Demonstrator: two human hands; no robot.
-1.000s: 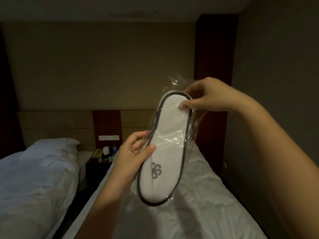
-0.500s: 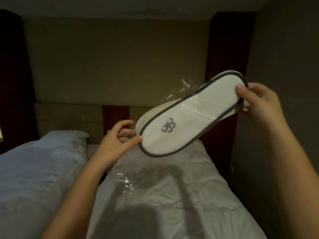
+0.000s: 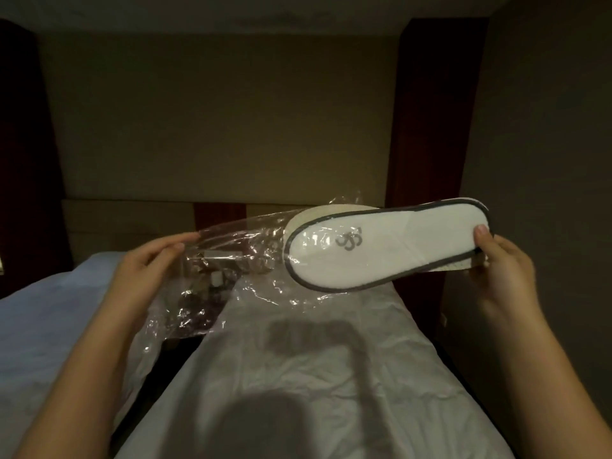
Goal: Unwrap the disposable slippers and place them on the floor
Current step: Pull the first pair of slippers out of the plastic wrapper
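The white disposable slippers (image 3: 387, 246), flat and edged in grey with a grey logo, are held in the air above the bed. My right hand (image 3: 500, 263) pinches their heel end at the right. Their toe end still sits just inside the mouth of the clear plastic wrapper (image 3: 231, 260). My left hand (image 3: 149, 270) grips the wrapper's far left end, and the empty plastic hangs crumpled below it. A second slipper's beige sole shows behind the front one.
A bed with a white sheet (image 3: 298, 376) lies straight below my hands, with my shadow on it. Another white bed (image 3: 43, 326) is at the left, across a dark gap. A nightstand with small items shows through the plastic. A dark wall stands close at the right.
My hands have moved apart. The right hand has drawn the slippers rightward, most of the way out of the wrapper, while the left hand has pulled the wrapper to the left.
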